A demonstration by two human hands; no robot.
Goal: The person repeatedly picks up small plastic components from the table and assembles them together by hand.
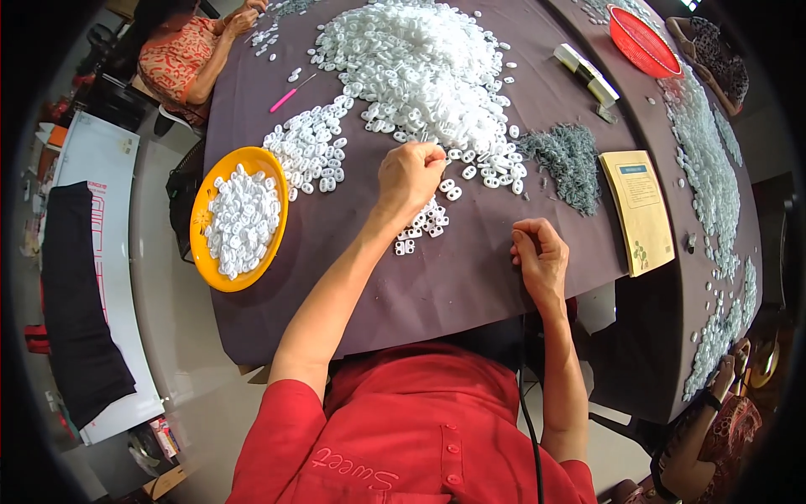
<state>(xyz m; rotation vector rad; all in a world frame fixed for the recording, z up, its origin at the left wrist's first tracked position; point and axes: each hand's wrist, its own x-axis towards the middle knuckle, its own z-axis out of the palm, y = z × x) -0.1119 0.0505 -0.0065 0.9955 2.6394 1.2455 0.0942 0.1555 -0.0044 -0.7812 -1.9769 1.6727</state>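
Note:
My left hand [410, 181] is closed above the table, fingertips at the near edge of a big heap of white oval plastic pieces with two holes [420, 63]. What its fingers hold, if anything, is hidden. Below that hand lies a small cluster of white two-holed pieces [432, 220]. Closer to the table's front edge, my right hand [541, 256] has its thumb and fingers pinched together; I cannot make out anything between them. A smaller patch of white pieces [306, 147] lies left of my left hand, beside a yellow bowl [200, 220] full of similar pieces.
Grey-green scraps [567, 168] lie beside a tan booklet [640, 218]. A pink-handled pointed tool [285, 99] and a pale block with a black band [586, 76] lie farther off. A red basket [642, 44] stands on the right table. Other people [180, 71] sit around the tables.

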